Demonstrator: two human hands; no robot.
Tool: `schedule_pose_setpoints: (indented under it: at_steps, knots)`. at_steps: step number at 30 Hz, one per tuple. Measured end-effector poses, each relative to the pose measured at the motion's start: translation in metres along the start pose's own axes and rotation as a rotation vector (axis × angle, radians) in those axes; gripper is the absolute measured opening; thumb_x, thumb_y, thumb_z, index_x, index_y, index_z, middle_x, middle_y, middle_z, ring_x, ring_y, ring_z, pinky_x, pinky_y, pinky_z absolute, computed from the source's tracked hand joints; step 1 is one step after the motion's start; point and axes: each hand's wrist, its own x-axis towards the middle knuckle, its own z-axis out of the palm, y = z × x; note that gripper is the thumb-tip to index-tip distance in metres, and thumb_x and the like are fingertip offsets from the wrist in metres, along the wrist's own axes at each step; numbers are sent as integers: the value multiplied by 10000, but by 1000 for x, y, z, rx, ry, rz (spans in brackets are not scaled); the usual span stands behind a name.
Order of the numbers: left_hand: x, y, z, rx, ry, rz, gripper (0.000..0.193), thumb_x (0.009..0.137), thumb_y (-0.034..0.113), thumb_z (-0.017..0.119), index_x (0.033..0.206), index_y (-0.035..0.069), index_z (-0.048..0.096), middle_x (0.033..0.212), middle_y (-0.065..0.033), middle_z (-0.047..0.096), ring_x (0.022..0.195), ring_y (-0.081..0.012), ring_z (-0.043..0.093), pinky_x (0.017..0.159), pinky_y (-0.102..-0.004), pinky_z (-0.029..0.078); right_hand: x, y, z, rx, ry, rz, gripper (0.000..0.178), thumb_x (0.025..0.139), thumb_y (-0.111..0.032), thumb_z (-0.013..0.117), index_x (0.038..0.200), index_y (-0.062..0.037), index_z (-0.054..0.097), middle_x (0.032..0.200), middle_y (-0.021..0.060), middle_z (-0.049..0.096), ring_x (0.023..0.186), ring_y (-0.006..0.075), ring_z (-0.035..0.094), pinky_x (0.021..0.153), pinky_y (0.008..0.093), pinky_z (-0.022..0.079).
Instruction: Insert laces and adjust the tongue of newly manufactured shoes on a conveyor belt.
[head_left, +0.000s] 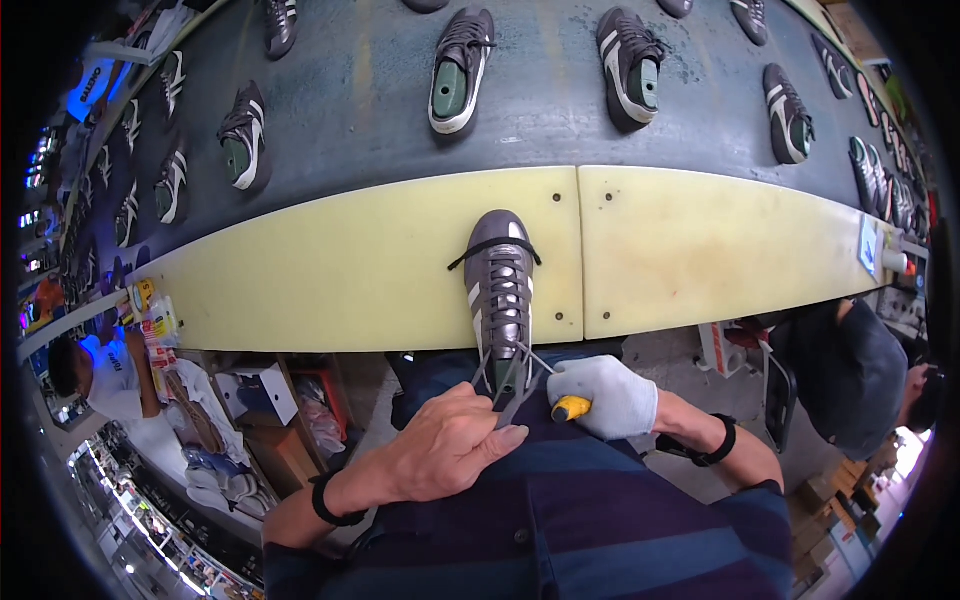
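Left hand [455, 440] pinches shoelace [537, 360]; gloved right hand [605, 398] grips yellow-handled tool [571, 408]; best tension evenly toward six o'clock, sneaker [500, 275] pointing to twelve.

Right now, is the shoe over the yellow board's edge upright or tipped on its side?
Upright: the shoe has its laces facing up, not turned to either side.

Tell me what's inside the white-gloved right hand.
A yellow object with a dark tip pokes out of the right hand. The rest of it is covered by the glove, so its full shape can't be seen.
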Motion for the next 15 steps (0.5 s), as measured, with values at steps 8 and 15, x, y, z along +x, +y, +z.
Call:
schedule_pose_setpoints:
  at_steps: [8, 15]
  knots:
    - [29, 18, -20, 113, 202, 231, 366, 1031, 196, 614, 734, -12, 566, 693, -164, 527, 626, -363, 509, 640, -487, 404, -1, 56, -21, -578, 426, 264, 342, 758, -24, 702, 1092, -82, 656, 1023, 190, 629, 972, 425, 635, 872, 518, 499]
    - [75, 15, -36, 457, 427, 370, 294, 1037, 204, 531, 848, 12, 651, 757, -112, 587, 739, -328, 565, 831, -460, 412, 38, -9, -10, -111, 429, -30, 511, 830, -28, 720, 1323, -23, 586, 1259, 252, 625, 1006, 403, 674, 866, 463, 544]
